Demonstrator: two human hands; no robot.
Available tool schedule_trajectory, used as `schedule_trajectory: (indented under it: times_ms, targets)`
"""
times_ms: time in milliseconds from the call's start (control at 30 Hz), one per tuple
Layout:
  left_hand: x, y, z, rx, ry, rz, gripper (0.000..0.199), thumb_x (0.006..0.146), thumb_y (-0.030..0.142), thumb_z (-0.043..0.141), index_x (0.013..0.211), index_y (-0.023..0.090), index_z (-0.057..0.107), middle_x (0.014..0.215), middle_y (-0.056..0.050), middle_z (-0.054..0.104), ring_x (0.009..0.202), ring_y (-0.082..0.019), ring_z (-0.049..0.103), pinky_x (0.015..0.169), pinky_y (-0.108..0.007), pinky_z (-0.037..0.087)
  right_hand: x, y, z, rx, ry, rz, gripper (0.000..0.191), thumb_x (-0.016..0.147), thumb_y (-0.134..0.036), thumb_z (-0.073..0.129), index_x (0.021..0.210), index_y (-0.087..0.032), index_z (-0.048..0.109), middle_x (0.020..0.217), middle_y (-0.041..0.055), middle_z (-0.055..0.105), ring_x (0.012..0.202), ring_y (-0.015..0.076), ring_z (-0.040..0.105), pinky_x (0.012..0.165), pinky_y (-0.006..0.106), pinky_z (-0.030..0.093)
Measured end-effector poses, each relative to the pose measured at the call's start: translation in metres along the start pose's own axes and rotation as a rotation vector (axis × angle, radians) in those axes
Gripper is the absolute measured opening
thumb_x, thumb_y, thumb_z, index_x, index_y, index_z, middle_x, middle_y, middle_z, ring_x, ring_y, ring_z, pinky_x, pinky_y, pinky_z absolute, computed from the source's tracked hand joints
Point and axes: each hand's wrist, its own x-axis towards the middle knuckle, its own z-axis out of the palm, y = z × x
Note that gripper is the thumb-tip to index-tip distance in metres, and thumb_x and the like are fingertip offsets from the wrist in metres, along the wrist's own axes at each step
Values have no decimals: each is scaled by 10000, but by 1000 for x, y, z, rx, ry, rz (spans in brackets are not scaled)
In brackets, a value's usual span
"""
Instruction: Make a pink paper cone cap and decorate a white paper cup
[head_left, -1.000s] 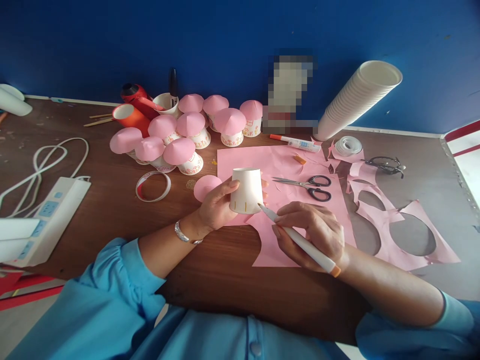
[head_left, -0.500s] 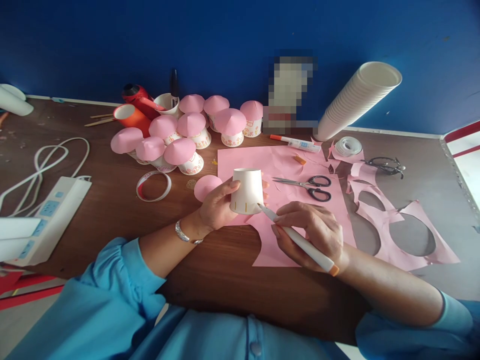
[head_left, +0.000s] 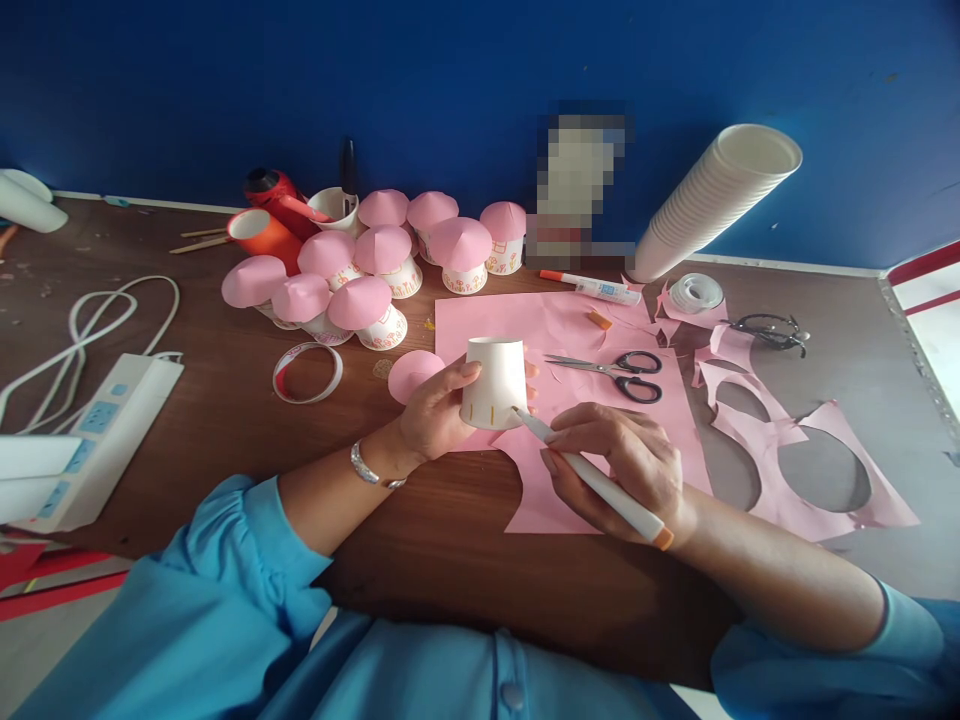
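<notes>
My left hand (head_left: 439,405) is wrapped round a white paper cup (head_left: 496,380), which is upside down with its rim low. Short brownish-yellow strokes run up from near that rim. Between the fingers of my right hand (head_left: 619,465) is a white marker pen (head_left: 611,495) with an orange end; its tip meets the cup's lower right side. Beneath both hands lies a pink paper sheet (head_left: 559,495) with a curved cut-out. A pink paper cone (head_left: 415,376) rests just left of the cup. Scissors (head_left: 615,370) with black handles lie on the sheet, closed.
Several decorated cups with pink cone roofs (head_left: 461,245) stand at the back. Behind the sheet are another marker (head_left: 592,286) and a leaning stack of cups (head_left: 705,210). Tape (head_left: 696,293), glasses (head_left: 772,330) and paper scraps (head_left: 780,440) lie right; a tape ring (head_left: 337,375) and power strip (head_left: 112,440) left.
The marker tip and my right hand have shifted very slightly left along the cup's lower side. My left hand and the cup stay almost still.
</notes>
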Motion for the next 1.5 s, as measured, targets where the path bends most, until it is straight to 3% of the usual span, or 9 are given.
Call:
schedule_trajectory:
  times_ms: [267,467,633,967,1133,1200,1300,1367,1500]
  targets:
    - [0,1,3,7,-18,7,551,846,505,680,1239,120,669,1072,-164,762,943,-325,720,757,-402,528,-1,1,0,-6,-7,-1,180,877,-46,630,946,-203,577,721,17,676,625,163,704,539,260,567]
    - [0,2,3,12,-16,0,575,832,505,686,1261,124,653,1162,-180,736,1030,-350,701,756,-396,528,-1,1,1,36,4,32,174,889,-60,627,968,-207,578,729,1,674,639,158,711,526,254,558]
    - [1,0,2,4,-19,24,531,843,486,676,1240,133,672,1181,-173,725,918,-300,700,689,-369,524,0,-2,0,48,-16,61,166,887,-65,620,942,-215,578,704,-9,676,626,157,708,526,252,548]
    - [2,0,3,-23,-7,30,529,822,476,694,1230,140,683,1192,-161,730,939,-307,717,807,-420,537,-1,-4,-5,163,-75,120,133,898,-87,595,952,-208,588,684,-8,668,591,155,680,505,257,526]
    - [0,0,1,-69,13,-8,517,807,453,727,1216,138,700,1096,-132,754,957,-292,714,841,-415,550,-8,8,-4,116,97,52,214,992,-159,586,1202,-180,616,993,105,770,822,218,767,684,349,644]
    - [-1,0,2,-92,12,-33,496,802,453,737,1184,137,710,1036,-119,761,945,-282,711,884,-439,555,-7,16,0,70,48,95,300,971,-207,660,1263,-193,591,1197,159,754,1053,279,762,868,440,650]
    - [-3,2,5,-108,-2,-65,480,829,455,709,1186,135,703,1033,-121,764,971,-287,711,927,-464,551,-5,26,7,43,-66,91,608,877,-343,799,1379,-207,485,1482,238,583,1381,370,581,1073,597,536]
    - [-3,2,7,-105,-11,-75,447,847,437,692,1186,147,694,1058,-117,760,1018,-300,710,904,-445,560,-4,31,11,49,-100,63,696,869,-350,805,1433,-208,422,1540,258,515,1459,377,495,1114,626,488]
    - [-2,2,8,-3,-19,-38,440,873,473,688,1200,177,688,1074,-101,748,1104,-328,689,912,-436,563,-4,33,11,1,-89,44,624,884,-227,751,1424,-223,439,1471,232,589,1397,364,558,1077,605,514]
